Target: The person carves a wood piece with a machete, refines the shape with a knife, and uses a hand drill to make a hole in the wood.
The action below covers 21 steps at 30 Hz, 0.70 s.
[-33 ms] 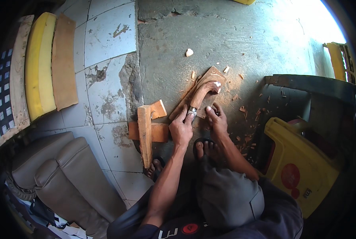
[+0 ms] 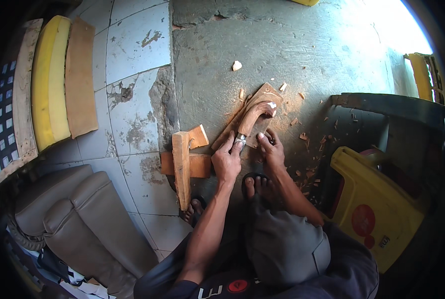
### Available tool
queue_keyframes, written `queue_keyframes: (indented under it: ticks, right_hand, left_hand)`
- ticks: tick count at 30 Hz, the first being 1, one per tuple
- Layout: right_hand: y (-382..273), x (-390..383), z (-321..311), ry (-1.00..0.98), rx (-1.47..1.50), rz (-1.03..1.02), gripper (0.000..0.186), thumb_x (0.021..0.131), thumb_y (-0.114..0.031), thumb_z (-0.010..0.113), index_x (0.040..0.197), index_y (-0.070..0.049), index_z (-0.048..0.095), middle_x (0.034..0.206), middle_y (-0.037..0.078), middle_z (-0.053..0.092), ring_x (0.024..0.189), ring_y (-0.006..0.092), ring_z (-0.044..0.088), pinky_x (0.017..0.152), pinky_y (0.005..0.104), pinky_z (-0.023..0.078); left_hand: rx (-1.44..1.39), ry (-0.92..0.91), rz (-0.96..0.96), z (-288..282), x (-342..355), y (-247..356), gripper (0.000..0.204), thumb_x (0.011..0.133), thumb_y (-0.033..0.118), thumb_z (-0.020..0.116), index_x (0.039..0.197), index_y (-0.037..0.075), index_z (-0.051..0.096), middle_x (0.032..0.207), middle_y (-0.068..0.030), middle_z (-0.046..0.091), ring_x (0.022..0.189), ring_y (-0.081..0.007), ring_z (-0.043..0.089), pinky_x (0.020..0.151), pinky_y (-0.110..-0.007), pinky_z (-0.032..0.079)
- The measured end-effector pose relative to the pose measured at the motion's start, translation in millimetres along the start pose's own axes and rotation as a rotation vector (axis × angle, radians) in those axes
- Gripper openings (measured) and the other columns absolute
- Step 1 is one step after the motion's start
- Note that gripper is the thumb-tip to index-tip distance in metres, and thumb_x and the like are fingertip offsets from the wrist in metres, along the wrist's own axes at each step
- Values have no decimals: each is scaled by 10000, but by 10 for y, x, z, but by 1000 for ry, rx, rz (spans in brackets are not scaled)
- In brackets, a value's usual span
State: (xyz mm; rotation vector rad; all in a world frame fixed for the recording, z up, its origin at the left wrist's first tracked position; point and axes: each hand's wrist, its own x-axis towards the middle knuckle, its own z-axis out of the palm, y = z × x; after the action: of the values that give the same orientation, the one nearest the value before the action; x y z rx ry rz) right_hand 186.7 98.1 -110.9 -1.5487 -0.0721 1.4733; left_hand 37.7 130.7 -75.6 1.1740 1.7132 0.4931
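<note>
**Colours We See**

We see a reddish-brown carved wood piece (image 2: 256,115) on a grey concrete floor (image 2: 307,50), pale orange chips (image 2: 302,134) strewn around it; a tan wooden cross-piece (image 2: 182,164); pale, stained tiles (image 2: 133,40); a yellow foam slab (image 2: 48,79); a yellow plastic stool (image 2: 377,209) with a red round mark; grey shorts (image 2: 282,244); beige cushions (image 2: 83,224).
</note>
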Motion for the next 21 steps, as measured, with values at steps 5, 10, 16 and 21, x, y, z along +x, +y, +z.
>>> queue_keyframes:
  ticks: [5,10,16,21]
  right_hand:
    - [-4,0,-1,6,-4,-3,555,934,-255,747,1408,-64,530,958,27,649,536,53,428,409,256,370]
    - [-11,-4,-1,9,-8,-8,571,928,-257,753,1410,-53,526,966,32,647,540,54,435,408,255,371]
    - [-13,0,2,14,-10,-9,568,923,-249,761,1404,-52,532,967,32,641,542,55,443,406,259,378]
    - [-33,-10,31,36,-12,-11,544,949,-228,737,1416,-62,514,647,-52,477,481,62,387,412,269,318]
  left_hand:
    - [47,46,101,-5,6,-2,450,946,233,707,1353,55,633,1032,-265,712,866,-337,732,748,-382,551]
    - [14,-4,6,-9,-6,28,465,949,237,704,1363,42,621,1182,-247,689,1070,-332,694,898,-375,527]
    - [25,9,-1,27,-14,16,476,945,241,712,1368,45,617,1192,-244,701,1080,-318,712,905,-375,537]
    - [47,5,-15,43,-8,-18,474,943,238,715,1368,49,620,1149,-249,714,1019,-295,731,857,-375,544]
